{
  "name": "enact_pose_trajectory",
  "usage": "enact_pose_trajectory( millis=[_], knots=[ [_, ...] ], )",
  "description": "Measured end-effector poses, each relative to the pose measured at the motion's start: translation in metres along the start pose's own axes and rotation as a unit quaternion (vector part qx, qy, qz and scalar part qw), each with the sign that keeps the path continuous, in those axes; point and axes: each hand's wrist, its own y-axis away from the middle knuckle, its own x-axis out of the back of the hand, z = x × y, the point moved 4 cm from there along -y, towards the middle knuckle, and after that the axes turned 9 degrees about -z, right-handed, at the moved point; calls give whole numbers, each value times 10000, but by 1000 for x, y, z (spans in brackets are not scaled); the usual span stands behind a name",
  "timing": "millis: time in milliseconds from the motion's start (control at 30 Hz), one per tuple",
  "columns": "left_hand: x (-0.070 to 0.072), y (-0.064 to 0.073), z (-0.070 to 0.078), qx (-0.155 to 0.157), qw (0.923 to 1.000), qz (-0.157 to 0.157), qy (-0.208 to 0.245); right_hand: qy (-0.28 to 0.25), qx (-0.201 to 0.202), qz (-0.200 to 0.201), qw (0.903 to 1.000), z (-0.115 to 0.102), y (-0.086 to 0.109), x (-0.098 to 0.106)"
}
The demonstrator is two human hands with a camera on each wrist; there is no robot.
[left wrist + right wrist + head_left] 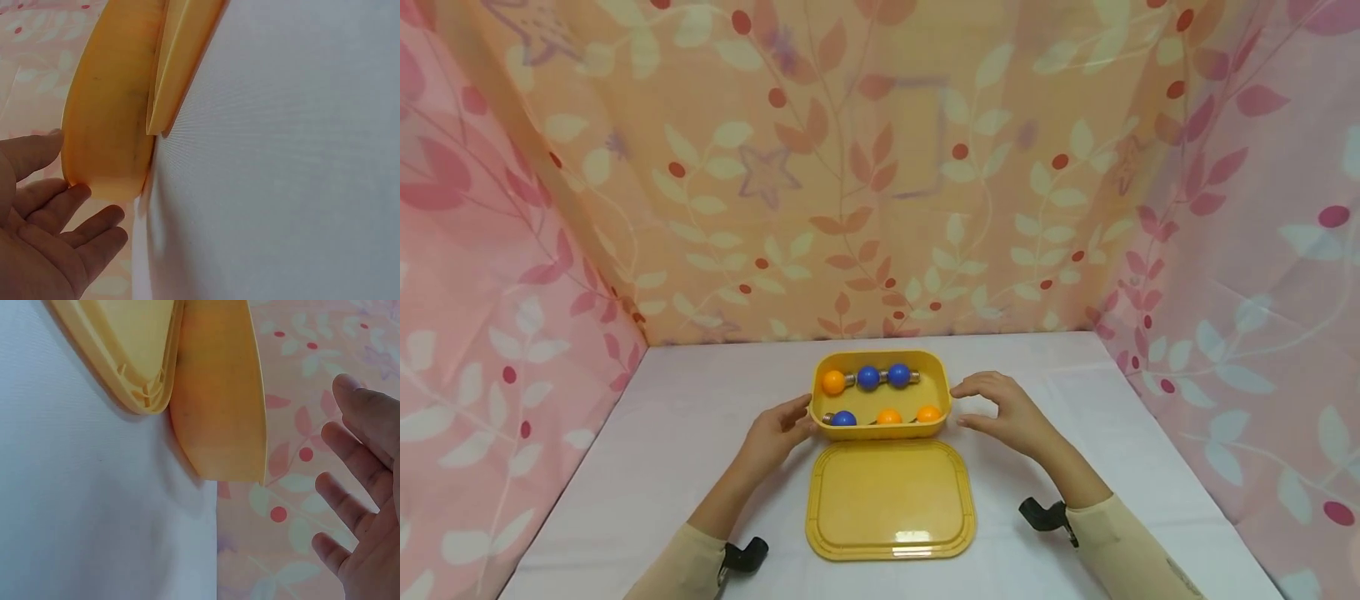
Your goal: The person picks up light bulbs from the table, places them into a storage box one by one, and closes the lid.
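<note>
A yellow plastic box [880,431] stands on the white-covered table, its mouth facing up. Along its back side lie an orange bulb [833,382] and two blue bulbs [868,377] with metal screw bases. Its front wall partly hides another blue bulb [844,419] and two more orange ones. My left hand [777,432] is at the box's left end, fingertips right at the wall and fingers loosely bent. Off the right end, my right hand [1011,414] has its fingers spread; in the right wrist view a gap separates that hand [369,494] from the box [219,400].
The matching yellow lid [891,500] lies flat in front of the box, close against it. Leaf-patterned cloth [865,167] hangs behind the table [722,375] and on both sides. Black wrist mounts [745,555] stick out from both sleeves.
</note>
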Motion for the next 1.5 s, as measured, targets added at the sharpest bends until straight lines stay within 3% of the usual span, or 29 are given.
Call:
enact_pose_trajectory(
  millis=[433,533,900,1200,1500],
  knots=[
    [3,33,4,243,9986,-273,-388,-437,-520,-55,9977,2,36,-11],
    [2,41,3,320,9985,-345,-286,-471,-550,-136,9973,3,43,-16],
    [-8,58,-15,118,9918,-1271,-65,-725,-622,-567,9938,13,60,-35],
    [-13,66,-19,-153,9848,-1541,-787,-707,-600,-1169,9888,22,66,-49],
    [-18,69,-25,-394,9719,-1844,-1412,-767,-1256,-1758,9734,30,73,-60]
  ],
)
